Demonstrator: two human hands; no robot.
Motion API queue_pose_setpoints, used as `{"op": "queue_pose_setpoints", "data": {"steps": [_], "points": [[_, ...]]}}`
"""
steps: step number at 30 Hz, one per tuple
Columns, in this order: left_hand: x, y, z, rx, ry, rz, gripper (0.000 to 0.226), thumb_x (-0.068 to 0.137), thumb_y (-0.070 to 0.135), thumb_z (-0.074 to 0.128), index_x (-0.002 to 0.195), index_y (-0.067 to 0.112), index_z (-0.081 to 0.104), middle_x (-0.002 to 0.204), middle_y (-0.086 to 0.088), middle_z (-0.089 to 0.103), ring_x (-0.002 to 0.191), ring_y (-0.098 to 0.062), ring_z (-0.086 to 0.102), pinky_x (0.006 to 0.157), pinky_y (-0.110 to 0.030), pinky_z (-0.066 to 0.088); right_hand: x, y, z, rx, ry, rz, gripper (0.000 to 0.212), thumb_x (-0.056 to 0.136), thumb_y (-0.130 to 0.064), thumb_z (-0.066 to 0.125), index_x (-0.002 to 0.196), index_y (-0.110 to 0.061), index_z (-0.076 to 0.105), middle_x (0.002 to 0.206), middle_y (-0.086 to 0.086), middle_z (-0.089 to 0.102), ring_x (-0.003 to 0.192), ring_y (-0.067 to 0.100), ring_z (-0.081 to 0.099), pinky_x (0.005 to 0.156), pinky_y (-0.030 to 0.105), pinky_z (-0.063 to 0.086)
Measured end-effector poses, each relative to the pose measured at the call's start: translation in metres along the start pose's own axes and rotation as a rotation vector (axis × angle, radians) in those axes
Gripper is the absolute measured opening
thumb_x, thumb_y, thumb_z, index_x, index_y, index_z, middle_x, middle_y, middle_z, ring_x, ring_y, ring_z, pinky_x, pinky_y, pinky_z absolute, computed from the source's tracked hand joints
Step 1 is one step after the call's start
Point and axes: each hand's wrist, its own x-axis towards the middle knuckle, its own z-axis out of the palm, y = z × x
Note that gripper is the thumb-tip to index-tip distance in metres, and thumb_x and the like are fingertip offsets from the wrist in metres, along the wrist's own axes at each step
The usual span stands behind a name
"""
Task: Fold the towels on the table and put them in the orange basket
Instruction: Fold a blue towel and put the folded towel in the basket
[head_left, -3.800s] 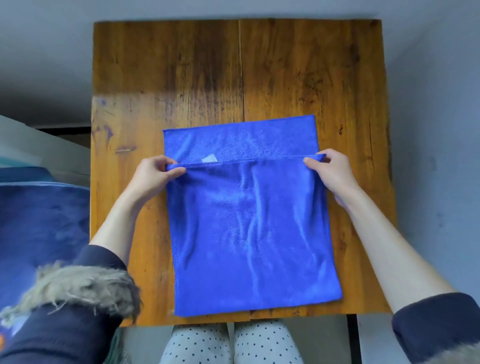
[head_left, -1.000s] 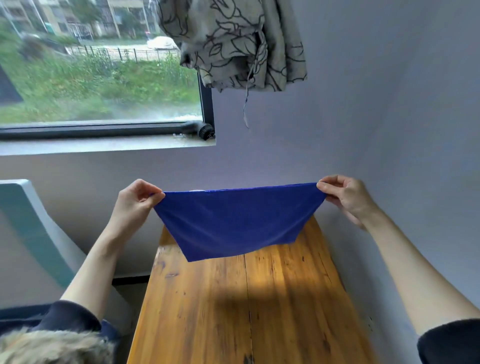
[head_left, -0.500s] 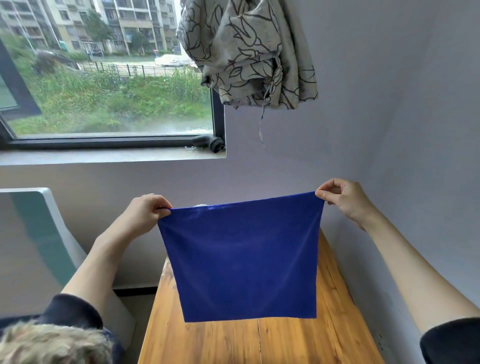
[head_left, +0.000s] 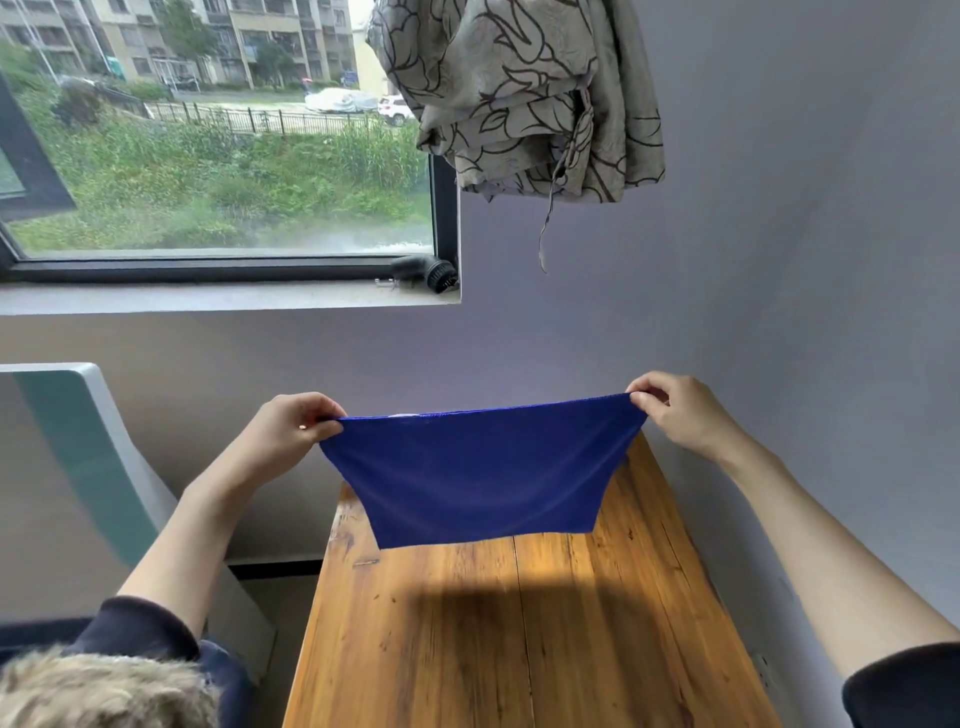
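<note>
A blue towel, folded double, hangs in the air above the far half of the wooden table. My left hand pinches its upper left corner. My right hand pinches its upper right corner. The top edge is stretched taut between the two hands and the lower edge swings away from me, clear of the tabletop. The orange basket is not in view.
A grey wall stands right behind the table and along its right side. A window with a sill is at the upper left, and a patterned curtain hangs above. A white and teal panel stands left of the table.
The towel lay on the table before; both hands have lifted it into the air. Since half a second ago its hanging lower part has swung away, so it looks shorter.
</note>
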Motion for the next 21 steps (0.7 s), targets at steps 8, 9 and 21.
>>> {"op": "queue_pose_setpoints", "data": {"steps": [8,9,21], "points": [[0.000,-0.004,0.004,-0.321,0.035,-0.056,0.011,0.093,0.006,0.052,0.090,0.011,0.061,0.085,-0.005,0.063,0.075,-0.011,0.057,0.074,-0.022,0.049,0.008,0.003,0.009,0.501,-0.020,0.169,0.020,0.096,-0.008,0.045,0.083,-0.012,0.061,0.086,0.006,0.062,0.079,0.015,0.055,0.076,0.028,0.047],[0.003,-0.005,0.006,-0.297,0.033,-0.066,0.011,0.094,0.006,0.051,0.090,0.012,0.060,0.086,-0.006,0.062,0.076,-0.014,0.056,0.077,-0.028,0.049,0.011,0.004,0.012,0.468,-0.017,0.175,0.020,0.096,-0.008,0.045,0.084,-0.013,0.060,0.086,0.005,0.061,0.078,0.014,0.055,0.075,0.028,0.047],[0.052,-0.008,0.037,-0.047,0.150,-0.126,0.010,0.090,0.007,0.055,0.087,0.014,0.061,0.085,-0.001,0.063,0.080,-0.018,0.056,0.074,-0.025,0.038,0.050,0.019,0.045,0.046,0.068,0.246,0.020,0.099,-0.012,0.039,0.107,-0.005,0.056,0.099,0.004,0.054,0.088,0.017,0.048,0.073,0.023,0.036]]}}
